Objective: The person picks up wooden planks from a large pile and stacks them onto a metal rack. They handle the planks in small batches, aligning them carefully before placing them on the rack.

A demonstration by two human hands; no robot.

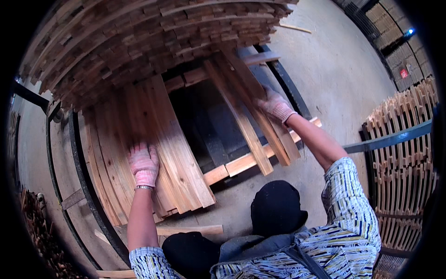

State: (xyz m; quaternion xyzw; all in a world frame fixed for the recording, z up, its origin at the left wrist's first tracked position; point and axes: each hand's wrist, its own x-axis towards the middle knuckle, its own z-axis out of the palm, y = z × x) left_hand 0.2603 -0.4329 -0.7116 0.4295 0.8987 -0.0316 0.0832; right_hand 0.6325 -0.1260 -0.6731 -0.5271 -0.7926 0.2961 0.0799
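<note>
My left hand (144, 162), in a pink-and-white knit glove, lies flat with its fingers stretched out on a row of long wooden boards (181, 162). These boards lie side by side, some overlapping, at the left of a low frame. My right hand (275, 104), gloved alike, is at the outer edge of a wide wooden board (248, 83) on the right, its fingers blurred and closed along that edge. Beside that board lies a narrower wooden strip (239, 118). A dark gap separates the right boards from the left row. Wooden crosspieces (241, 163) run beneath them.
A tall stack of wooden strips (153, 37) stands at the far side, overhanging the boards' far ends. Dark metal rails (81, 162) flank the left. Bundled strips (402, 172) stand at the right behind a blue-grey bar (395, 138). Loose pieces (190, 229) lie near my feet.
</note>
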